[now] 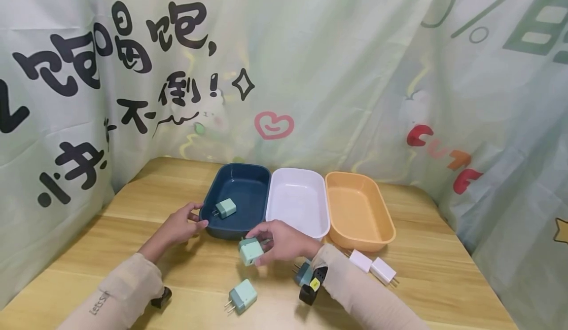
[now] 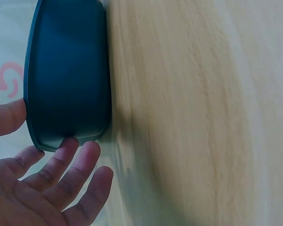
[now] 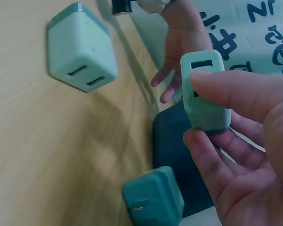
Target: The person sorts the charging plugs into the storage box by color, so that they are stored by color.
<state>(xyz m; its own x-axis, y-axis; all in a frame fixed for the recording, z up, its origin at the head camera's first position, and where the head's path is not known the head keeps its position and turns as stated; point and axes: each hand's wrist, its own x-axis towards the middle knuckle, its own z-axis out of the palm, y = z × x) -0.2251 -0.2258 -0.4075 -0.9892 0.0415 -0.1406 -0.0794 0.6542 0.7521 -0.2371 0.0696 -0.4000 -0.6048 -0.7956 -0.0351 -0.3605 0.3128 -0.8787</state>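
Note:
My right hand (image 1: 286,241) pinches a light green charger plug (image 1: 251,252) between thumb and fingers, just in front of the dark blue tray (image 1: 241,187). In the right wrist view, the thumb lies across the port face of this charger plug (image 3: 208,110). My left hand (image 1: 181,227) touches the blue tray's left side, its thumb at the rim (image 2: 30,84) and its fingers loosely extended. Inside that tray lies another green charger plug (image 1: 226,208). A green charger plug (image 1: 243,296) is on the table nearby, and a teal one (image 1: 303,274) is partly hidden by the right wrist.
A white tray (image 1: 298,197) and an orange tray (image 1: 359,206) stand in a row right of the blue one. Two white charger plugs (image 1: 382,270) lie before the orange tray. A printed curtain (image 1: 328,73) hangs behind the wooden table (image 1: 443,280).

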